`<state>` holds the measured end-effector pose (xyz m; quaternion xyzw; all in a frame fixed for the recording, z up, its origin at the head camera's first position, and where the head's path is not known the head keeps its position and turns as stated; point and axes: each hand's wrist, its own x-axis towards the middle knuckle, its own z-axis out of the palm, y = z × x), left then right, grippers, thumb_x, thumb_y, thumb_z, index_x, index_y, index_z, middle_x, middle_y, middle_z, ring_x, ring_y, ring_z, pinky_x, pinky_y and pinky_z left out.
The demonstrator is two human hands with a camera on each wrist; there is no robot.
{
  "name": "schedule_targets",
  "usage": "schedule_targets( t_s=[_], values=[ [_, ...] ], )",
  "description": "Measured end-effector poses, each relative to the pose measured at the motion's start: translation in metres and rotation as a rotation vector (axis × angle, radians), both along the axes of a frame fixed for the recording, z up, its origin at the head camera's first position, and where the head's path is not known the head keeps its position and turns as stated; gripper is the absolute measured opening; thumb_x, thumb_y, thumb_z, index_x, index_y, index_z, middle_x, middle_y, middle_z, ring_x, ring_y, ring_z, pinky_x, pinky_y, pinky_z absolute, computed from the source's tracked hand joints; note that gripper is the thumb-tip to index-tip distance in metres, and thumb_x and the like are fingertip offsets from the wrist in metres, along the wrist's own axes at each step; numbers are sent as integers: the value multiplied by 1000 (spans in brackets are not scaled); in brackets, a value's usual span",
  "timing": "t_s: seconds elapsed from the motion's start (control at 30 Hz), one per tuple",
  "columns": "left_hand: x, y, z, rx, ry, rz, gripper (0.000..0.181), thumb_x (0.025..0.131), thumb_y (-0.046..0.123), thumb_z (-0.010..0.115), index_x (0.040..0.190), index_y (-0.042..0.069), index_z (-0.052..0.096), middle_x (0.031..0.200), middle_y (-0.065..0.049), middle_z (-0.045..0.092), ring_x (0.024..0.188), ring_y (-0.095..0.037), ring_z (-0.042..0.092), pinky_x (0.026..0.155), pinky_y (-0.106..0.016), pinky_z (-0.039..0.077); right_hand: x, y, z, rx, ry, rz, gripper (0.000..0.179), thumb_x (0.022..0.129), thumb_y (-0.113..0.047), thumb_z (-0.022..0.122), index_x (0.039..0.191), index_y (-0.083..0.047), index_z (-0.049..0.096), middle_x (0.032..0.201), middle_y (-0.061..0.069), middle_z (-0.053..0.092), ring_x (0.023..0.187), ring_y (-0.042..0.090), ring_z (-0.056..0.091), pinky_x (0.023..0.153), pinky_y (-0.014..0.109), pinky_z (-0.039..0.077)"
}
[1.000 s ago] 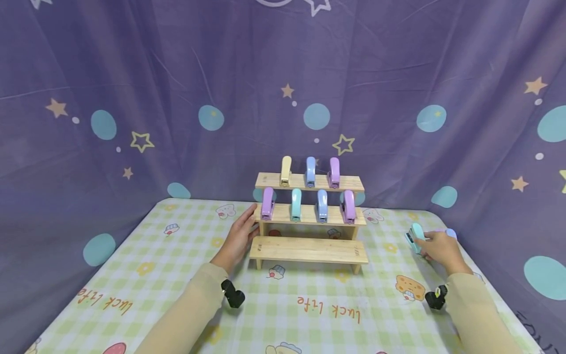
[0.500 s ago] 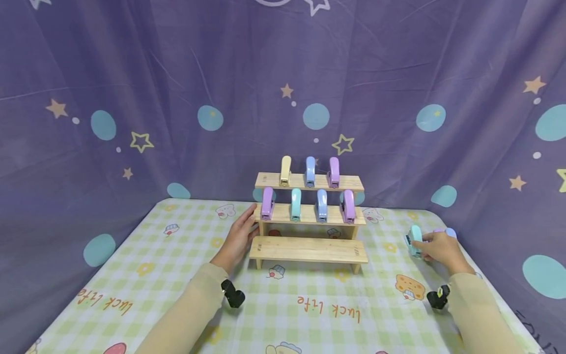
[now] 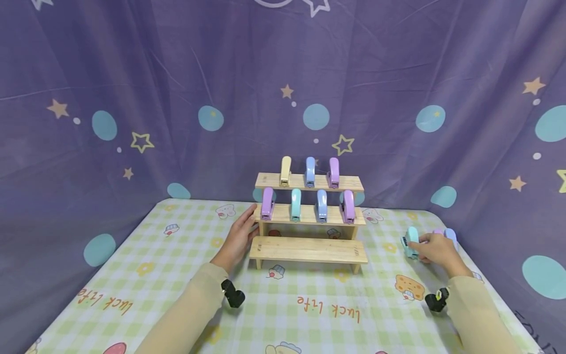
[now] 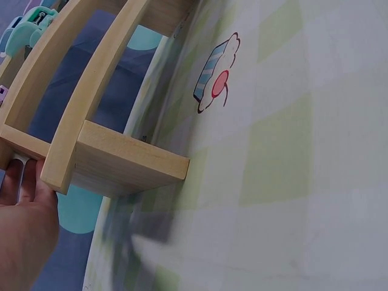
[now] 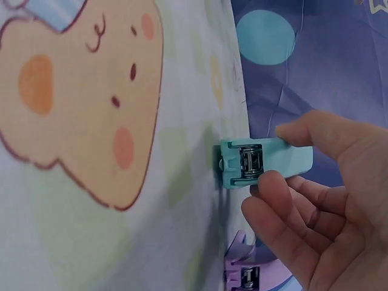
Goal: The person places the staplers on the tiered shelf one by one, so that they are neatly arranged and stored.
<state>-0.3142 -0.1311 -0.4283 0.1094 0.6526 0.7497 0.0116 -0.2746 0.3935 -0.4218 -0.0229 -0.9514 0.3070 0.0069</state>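
Observation:
My right hand (image 3: pixel 438 248) pinches a mint-green mini stapler (image 3: pixel 411 241) between thumb and fingers at the table's right side. In the right wrist view the stapler (image 5: pixel 282 159) shows its metal spring end, close over the cloth. My left hand (image 3: pixel 239 238) holds the left end of a tiered wooden rack (image 3: pixel 305 250) at its middle shelf; some fingertips (image 4: pixel 27 182) go out of sight behind the wood. On the middle shelf stand a purple, a mint (image 3: pixel 296 204), a blue and another purple stapler. The top shelf bears a yellow (image 3: pixel 286 170), a blue and a purple one.
Beside my right hand, partly hidden by it, are a purple stapler (image 5: pixel 254 273) and a blue one (image 3: pixel 450 235). A checked cloth (image 3: pixel 177 275) covers the table. A purple curtain (image 3: pixel 247 73) hangs behind and at the sides.
My right hand has shifted slightly left with the mint stapler, which now sits a little lower and more upright. The left hand and the rack stay as they were.

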Motion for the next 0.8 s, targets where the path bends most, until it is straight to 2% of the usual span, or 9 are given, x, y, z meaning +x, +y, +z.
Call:
schedule_targets(
  t_s=[0.23, 0.47, 0.6, 0.8],
  values=[
    [1, 0, 0, 4, -3, -7, 51, 112, 24, 36, 161, 17, 24, 161, -6, 30, 143, -30, 34, 118, -40, 33, 4, -12, 11, 21, 27, 60, 55, 95, -34, 68, 115, 17, 58, 79, 8, 70, 64, 22, 69, 59, 31, 55],
    [1, 0, 1, 0, -15, -7, 51, 111, 25, 37, 161, 19, 25, 161, -4, 29, 143, -28, 36, 117, -38, 34, 12, -26, 26, 62, 20, 128, 53, 94, -38, 68, 113, 12, 60, 77, 3, 67, 65, 16, 64, 61, 32, 53],
    [-1, 0, 1, 8, 0, -2, 51, 111, 23, 38, 161, 17, 25, 163, -4, 24, 145, -26, 33, 118, -38, 34, 17, -36, 35, 42, 14, 153, 52, 93, -37, 70, 113, 10, 59, 82, 4, 67, 67, 16, 65, 62, 31, 54],
    [0, 0, 1, 12, -5, -3, 52, 111, 23, 37, 161, 15, 25, 162, -6, 27, 144, -29, 34, 118, -41, 33, 29, -54, 49, 17, 17, 219, 44, 92, -37, 72, 111, 1, 59, 76, 3, 61, 68, 16, 63, 63, 32, 51]
  ],
)
